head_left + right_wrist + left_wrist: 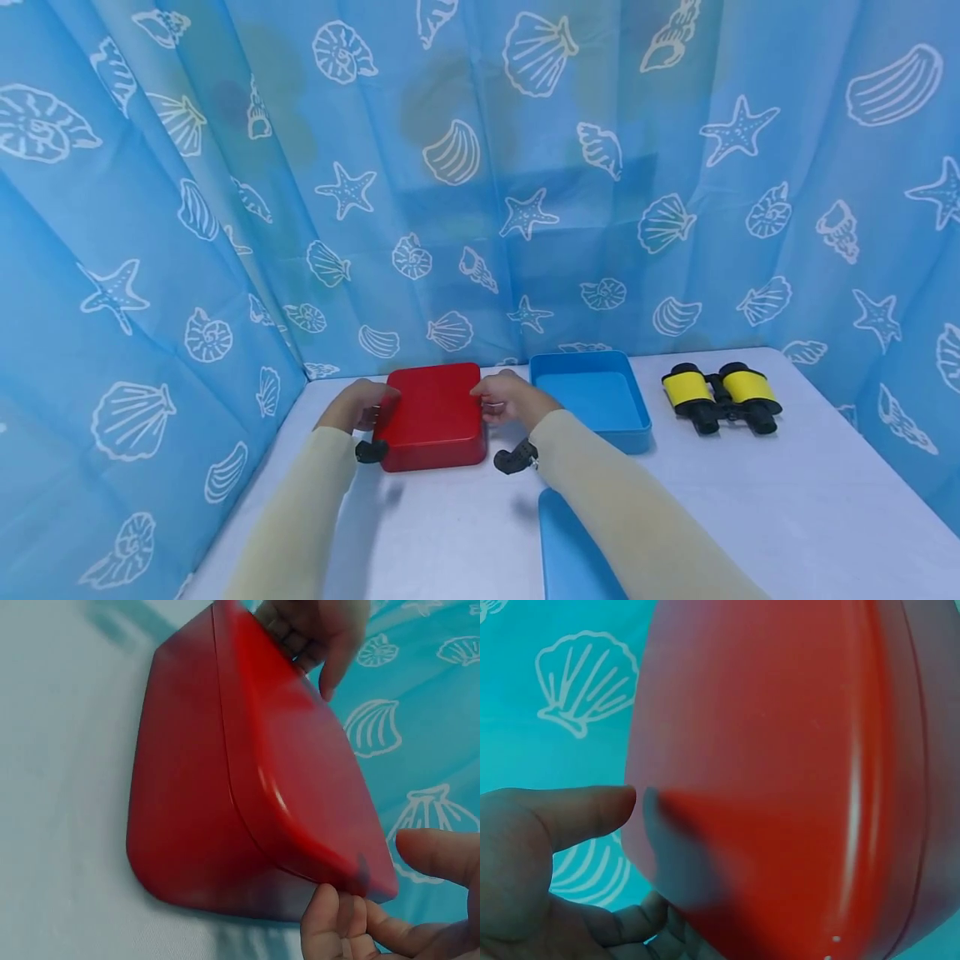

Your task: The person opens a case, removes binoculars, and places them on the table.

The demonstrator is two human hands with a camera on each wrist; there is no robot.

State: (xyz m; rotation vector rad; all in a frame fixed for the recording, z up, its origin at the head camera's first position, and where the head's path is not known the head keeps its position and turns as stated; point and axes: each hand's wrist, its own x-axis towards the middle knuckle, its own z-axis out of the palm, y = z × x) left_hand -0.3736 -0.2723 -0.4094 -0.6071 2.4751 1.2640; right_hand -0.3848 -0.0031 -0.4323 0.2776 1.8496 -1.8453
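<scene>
A red box [431, 408] with rounded corners stands on the white table, its lid [300, 765] seated on top with a thin seam below. At the box's left side my left hand [360, 403] grips the lid, thumb near its top edge and fingers along the side. My right hand [435, 922] holds the opposite side, its curled fingers at the seam and the thumb by the upper edge. In the left wrist view the lid's glossy top fills much of the picture. What the box contains is hidden.
Right of the red box sits an uncovered blue box [588, 392]. A flat blue piece, like a lid [573, 554], lies nearer, partly under my right sleeve. Yellow and black binoculars [723, 396] rest farther right. Blue shell-patterned curtains [480, 208] border the table behind and at the sides.
</scene>
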